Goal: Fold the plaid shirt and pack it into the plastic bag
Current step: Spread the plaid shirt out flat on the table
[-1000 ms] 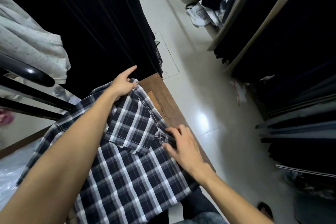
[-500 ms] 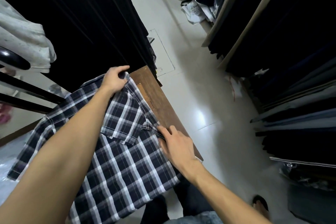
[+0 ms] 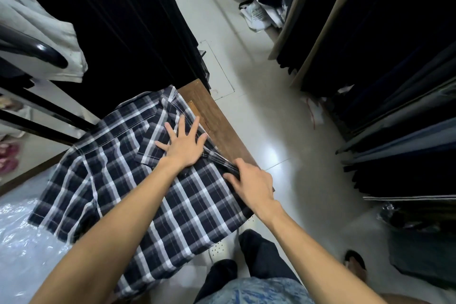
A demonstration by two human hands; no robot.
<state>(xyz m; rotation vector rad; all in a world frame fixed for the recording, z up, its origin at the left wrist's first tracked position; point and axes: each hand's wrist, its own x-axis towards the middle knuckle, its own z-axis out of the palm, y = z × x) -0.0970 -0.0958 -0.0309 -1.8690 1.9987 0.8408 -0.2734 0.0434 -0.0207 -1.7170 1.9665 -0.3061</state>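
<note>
The dark blue and white plaid shirt (image 3: 103,180) lies spread on a brown wooden table (image 3: 222,136), with one sleeve folded in over its upper middle. My left hand (image 3: 183,145) presses flat on that folded sleeve with fingers apart. My right hand (image 3: 249,180) sits at the shirt's right edge near the table edge, its fingers pinching a fold of the plaid cloth. Clear plastic bag material (image 3: 22,242) lies crumpled at the lower left, partly under the shirt's edge.
Dark garments (image 3: 128,20) hang just beyond the table. A grey cloth (image 3: 49,39) drapes over a black rail at upper left. Shelves of folded dark clothes (image 3: 407,143) line the right side. A pale tiled aisle (image 3: 271,131) runs between; my legs stand at the bottom.
My left hand let go of the shirt's far corner, came back toward me and now lies flat and spread on the folded sleeve. My right hand stays at the right edge.
</note>
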